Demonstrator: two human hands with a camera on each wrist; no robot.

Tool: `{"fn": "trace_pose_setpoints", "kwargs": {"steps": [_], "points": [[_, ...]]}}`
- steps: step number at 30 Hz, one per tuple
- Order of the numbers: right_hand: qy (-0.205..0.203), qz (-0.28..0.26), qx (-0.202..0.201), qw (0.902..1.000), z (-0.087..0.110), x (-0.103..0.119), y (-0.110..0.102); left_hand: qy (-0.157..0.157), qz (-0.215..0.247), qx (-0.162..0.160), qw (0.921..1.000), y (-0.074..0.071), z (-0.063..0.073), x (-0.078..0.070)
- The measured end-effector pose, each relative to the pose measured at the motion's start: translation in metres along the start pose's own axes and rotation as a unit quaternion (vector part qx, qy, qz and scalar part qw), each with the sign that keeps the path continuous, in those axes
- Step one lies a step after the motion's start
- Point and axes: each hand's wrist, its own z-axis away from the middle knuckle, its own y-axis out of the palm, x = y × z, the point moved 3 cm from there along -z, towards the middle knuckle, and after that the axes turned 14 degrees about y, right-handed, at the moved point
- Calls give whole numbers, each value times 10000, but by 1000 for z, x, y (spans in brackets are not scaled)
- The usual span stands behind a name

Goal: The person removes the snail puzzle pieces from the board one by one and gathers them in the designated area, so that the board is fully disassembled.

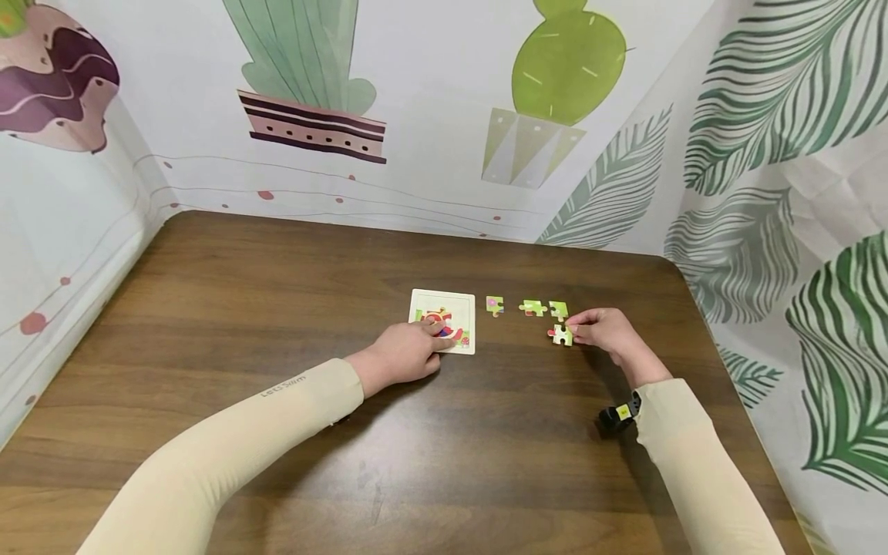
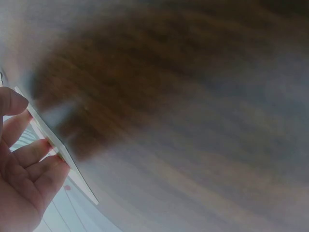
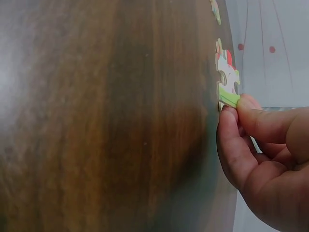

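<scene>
My left hand (image 1: 409,351) rests on a square white puzzle tray (image 1: 466,312), its fingertips over the partly filled picture of red, blue and green pieces. In the left wrist view, the fingers of that hand (image 2: 34,169) reach onto the tray's edge (image 2: 79,179). To the right, my right hand (image 1: 607,330) pinches a green, white and red puzzle piece (image 1: 560,334) by its right edge between thumb and fingertips. The same puzzle piece (image 3: 229,77) shows tilted up in the right wrist view. The palm side of the left hand hides part of the picture.
Between tray and right hand lie a loose piece with a pink flower (image 1: 494,304), a green piece with a red patch (image 1: 533,308) and another green piece (image 1: 558,309). A black wrist camera (image 1: 616,417) hangs below the right sleeve. A patterned wall backs the brown table (image 1: 416,462).
</scene>
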Motion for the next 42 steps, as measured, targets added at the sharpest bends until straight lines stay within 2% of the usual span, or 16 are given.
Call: {"fn": "trace_pose_setpoints", "kwargs": {"steps": [5, 10, 13, 23, 37, 42], "points": [[-31, 80, 32, 10000, -3, -3, -1, -41, -1, 44, 10000, 1, 0, 0], [5, 256, -76, 9996, -5, -5, -2, 17, -109, -74, 9999, 2, 0, -1], [80, 216, -105, 9997, -6, -6, -2, 34, -147, -105, 9998, 2, -1, -1], [204, 128, -332, 9992, -7, -6, 0, -75, 25, 182, 9998, 2, -3, 1], [151, -334, -318, 9988, -6, -10, 3, 46, -151, -22, 9999, -2, 0, -1], [105, -367, -456, 9982, -7, -10, 2, 28, -46, 74, 10000, -2, -1, -1]]}}
